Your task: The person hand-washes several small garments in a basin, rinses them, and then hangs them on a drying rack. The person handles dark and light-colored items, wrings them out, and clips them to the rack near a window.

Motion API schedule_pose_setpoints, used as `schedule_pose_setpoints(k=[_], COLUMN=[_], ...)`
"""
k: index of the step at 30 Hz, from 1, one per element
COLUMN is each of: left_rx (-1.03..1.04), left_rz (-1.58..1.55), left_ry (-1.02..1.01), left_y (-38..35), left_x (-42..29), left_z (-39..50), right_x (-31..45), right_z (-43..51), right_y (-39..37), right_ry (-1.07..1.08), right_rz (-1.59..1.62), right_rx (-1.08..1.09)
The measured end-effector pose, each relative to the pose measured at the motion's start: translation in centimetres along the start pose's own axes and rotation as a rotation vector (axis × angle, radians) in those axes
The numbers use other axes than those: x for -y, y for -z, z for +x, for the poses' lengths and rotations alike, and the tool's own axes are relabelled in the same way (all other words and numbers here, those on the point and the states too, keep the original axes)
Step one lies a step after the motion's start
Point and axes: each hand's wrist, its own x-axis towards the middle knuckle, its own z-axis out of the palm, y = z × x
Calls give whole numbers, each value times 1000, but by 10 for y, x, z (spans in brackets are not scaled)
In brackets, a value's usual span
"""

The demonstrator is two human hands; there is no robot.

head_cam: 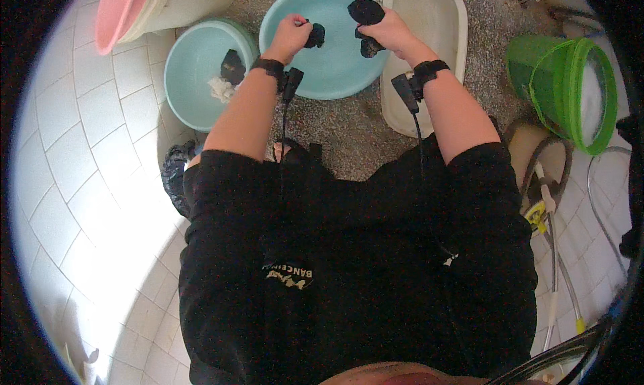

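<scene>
Both hands are above a large light-blue plastic basin [327,88]. My left hand [291,36] pinches a small black piece [315,35], seemingly wet cloth, over the basin's left part. My right hand [395,32] grips a larger black object [366,11], with a rounded end on top and a darker clump [371,47] hanging below the fingers; what it is exactly I cannot tell. The two hands are apart. To the left stands a smaller light-blue tub [186,103], holding a black item [233,67] and a crumpled whitish cloth or paper [221,89].
A cream oblong tub [455,42] stands right of the basin. Farther right are a green bucket [553,88] and coiled hoses [546,183]. A pink-rimmed container [113,22] is at upper left. Black plastic [176,178] lies by my left side. Cables hang from both wrist straps.
</scene>
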Motion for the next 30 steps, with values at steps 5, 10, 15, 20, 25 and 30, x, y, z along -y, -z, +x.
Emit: schedule_pose_setpoints(k=[5,10,15,20,25,30], left_rx=[43,30,54,158,18,-134], left_rz=[296,295,143,-42,-85,192], left_ry=[-245,-334,-370,-165,-196,-377], left_y=[30,37,20,22,25,25], left_x=[-69,-97,-110,-132,-145,-142], left_z=[-29,-57,-59,-69,-75,-70], right_x=[19,47,71,68,53,48], right_z=[2,-7,-12,-12,-2,-4], right_y=[-10,-14,-17,-21,-26,-28], right_ry=[100,247,186,271,282,196], right_rz=[-63,68,109,74,-116,-67], right_rx=[8,85,210,274,235,201])
